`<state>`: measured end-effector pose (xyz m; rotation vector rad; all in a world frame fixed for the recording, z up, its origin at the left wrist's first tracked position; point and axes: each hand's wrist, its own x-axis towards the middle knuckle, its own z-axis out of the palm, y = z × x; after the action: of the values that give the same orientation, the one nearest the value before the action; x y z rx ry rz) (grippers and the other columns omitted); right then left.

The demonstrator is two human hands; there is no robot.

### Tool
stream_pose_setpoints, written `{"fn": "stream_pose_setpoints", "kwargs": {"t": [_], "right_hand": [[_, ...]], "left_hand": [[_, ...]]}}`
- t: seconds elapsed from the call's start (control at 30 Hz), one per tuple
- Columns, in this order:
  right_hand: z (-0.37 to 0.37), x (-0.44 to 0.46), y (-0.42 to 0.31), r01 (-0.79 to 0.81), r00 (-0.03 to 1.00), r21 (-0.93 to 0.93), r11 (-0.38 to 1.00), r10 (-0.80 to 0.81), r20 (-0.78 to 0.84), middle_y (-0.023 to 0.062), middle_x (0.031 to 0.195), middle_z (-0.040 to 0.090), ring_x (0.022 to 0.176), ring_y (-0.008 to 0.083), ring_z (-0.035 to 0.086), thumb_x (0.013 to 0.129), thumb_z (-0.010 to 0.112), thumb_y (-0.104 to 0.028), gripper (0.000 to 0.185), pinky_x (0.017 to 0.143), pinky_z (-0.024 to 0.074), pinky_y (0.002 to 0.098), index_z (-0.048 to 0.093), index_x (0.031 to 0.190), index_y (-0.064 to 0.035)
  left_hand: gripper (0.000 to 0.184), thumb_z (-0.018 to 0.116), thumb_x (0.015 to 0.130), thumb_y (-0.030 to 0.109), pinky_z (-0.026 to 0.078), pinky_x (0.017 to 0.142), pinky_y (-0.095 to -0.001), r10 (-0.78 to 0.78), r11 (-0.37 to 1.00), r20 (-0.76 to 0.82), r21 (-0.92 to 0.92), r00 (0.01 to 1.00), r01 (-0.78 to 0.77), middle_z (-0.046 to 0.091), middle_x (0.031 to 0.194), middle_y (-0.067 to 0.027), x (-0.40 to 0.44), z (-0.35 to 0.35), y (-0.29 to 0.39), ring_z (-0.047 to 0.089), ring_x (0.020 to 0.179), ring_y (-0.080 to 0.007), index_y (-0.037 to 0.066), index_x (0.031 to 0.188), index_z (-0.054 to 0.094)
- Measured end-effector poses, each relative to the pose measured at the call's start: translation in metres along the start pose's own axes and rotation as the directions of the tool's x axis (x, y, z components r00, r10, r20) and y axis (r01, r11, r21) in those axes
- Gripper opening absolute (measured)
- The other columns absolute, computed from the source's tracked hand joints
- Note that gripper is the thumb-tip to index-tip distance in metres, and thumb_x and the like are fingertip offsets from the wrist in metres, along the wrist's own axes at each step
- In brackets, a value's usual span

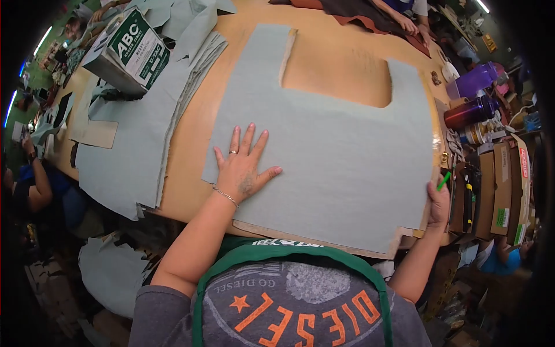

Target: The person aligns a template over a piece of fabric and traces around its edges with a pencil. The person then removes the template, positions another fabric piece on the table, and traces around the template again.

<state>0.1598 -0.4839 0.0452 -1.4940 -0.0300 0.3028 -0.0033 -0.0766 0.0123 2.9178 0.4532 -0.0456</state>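
Note:
A large pale grey-blue sheet [324, 156] with a wide notch cut in its far side lies in front of me. A tan layer shows beneath it along the near edge. My left hand [243, 168] rests flat on the sheet's left part, fingers spread. At the right edge of the sheet, my right hand [439, 203] is closed around a slim green stick, perhaps a pen [444, 181]. Its thumb lies near the edge of the sheet, and some fingers are hidden.
Left of the sheet lies a stack of similar grey-blue pieces [139, 156] carrying a metal can [128, 52]. Bottles [471, 111] and cardboard boxes [502, 185] crowd the right side. Another person's hands [410, 26] touch dark red material [367, 17] at the table's far side.

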Motion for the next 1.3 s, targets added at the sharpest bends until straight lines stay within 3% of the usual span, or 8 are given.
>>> {"fn": "stream_pose_setpoints", "kwargs": {"t": [0.33,0.5,0.57,0.77,0.9,1.07,1.17,1.3], "right_hand": [[-0.018,-0.012,-0.057,0.054,0.998,0.002,0.999,-0.054,0.035,0.008,0.101,0.056,0.089,0.0151,0.056,0.084,0.053,-0.012,0.031,0.078,0.0453,0.0263,0.044,0.111,-0.0019],[-0.097,-0.02,-0.104,0.192,0.965,-0.263,0.946,-0.231,-0.127,0.0062,0.103,0.056,0.093,0.0147,0.053,0.085,0.051,-0.012,0.034,0.082,0.0406,0.0251,0.043,0.116,0.0005],[-0.118,-0.022,-0.117,0.243,0.906,-0.413,0.878,-0.357,-0.228,0.0056,0.103,0.055,0.094,0.0137,0.052,0.086,0.051,-0.012,0.033,0.082,0.0397,0.0242,0.043,0.115,0.0016],[-0.079,-0.017,-0.132,0.562,0.684,-0.424,0.71,-0.687,-0.245,0.0053,0.101,0.056,0.092,0.0114,0.052,0.084,0.054,-0.008,0.028,0.082,0.0386,0.023,0.049,0.11,0.0026],[-0.052,-0.013,-0.139,0.554,0.459,-0.667,0.498,-0.851,-0.255,0.0055,0.101,0.057,0.089,0.0103,0.052,0.084,0.056,-0.01,0.026,0.079,0.0387,0.0229,0.053,0.105,0.0034],[-0.034,0.002,-0.131,0.506,0.27,-0.744,0.436,-0.9,-0.343,0.0059,0.097,0.059,0.086,0.0109,0.052,0.084,0.056,-0.014,0.026,0.077,0.039,0.0244,0.053,0.104,0.0029],[-0.014,0.006,-0.119,0.565,0.192,-0.739,0.367,-0.93,-0.315,0.0049,0.096,0.059,0.085,0.0107,0.052,0.084,0.056,-0.013,0.025,0.077,0.0387,0.0243,0.052,0.104,0.0018],[-0.018,0.003,-0.11,0.604,0.194,-0.715,0.352,-0.935,-0.297,0.0046,0.094,0.059,0.085,0.0098,0.052,0.084,0.056,-0.01,0.022,0.077,0.0384,0.023,0.053,0.102,0.0009]], "left_hand": [[0.08,0.047,0.072,0.061,0.016,0.094,-0.0622,-0.035,0.997,-0.046,-0.074,0.998,0.031,0.012,0.142,-0.009,-0.001,0.006,-0.021,0.011,0.13,-0.0312,0.018,0.135,0.023],[0.084,0.051,0.07,0.061,0.016,0.094,-0.0619,-0.01,1.0,-0.005,0.01,1.0,0.01,0.011,0.142,-0.0105,-0.001,0.001,-0.021,0.01,0.13,-0.0315,0.017,0.135,0.022],[0.086,0.052,0.069,0.061,0.015,0.094,-0.0621,-0.017,1.0,0.022,0.02,1.0,0.016,0.011,0.142,-0.0111,-0.001,-0.001,-0.019,0.01,0.13,-0.0317,0.016,0.135,0.022],[0.088,0.054,0.067,0.061,0.015,0.094,-0.063,-0.027,0.999,0.05,0.028,0.998,0.025,0.009,0.142,-0.0116,-0.001,-0.002,-0.017,0.008,0.13,-0.0322,0.015,0.135,0.022],[0.086,0.053,0.068,0.061,0.014,0.092,-0.0649,-0.015,0.999,0.081,0.051,0.997,0.01,0.007,0.143,-0.0099,0.0,-0.015,0.005,0.005,0.13,-0.0335,0.017,0.135,0.022],[0.078,0.048,0.07,0.064,0.014,0.091,-0.0673,0.463,0.882,0.103,0.05,0.88,-0.469,0.008,0.143,-0.0061,0.003,-0.001,0.08,0.003,0.13,-0.0346,0.026,0.134,0.025],[0.077,0.045,0.069,0.067,0.014,0.09,-0.0683,0.579,0.811,0.201,-0.039,0.79,-0.584,0.01,0.142,-0.0061,0.002,0.017,0.114,0.003,0.13,-0.036,0.027,0.133,0.027],[0.079,0.044,0.068,0.068,0.014,0.09,-0.0686,0.565,0.821,0.225,-0.063,0.793,-0.567,0.012,0.142,-0.0068,-0.008,0.012,0.123,0.005,0.129,-0.0375,0.026,0.132,0.028]]}}
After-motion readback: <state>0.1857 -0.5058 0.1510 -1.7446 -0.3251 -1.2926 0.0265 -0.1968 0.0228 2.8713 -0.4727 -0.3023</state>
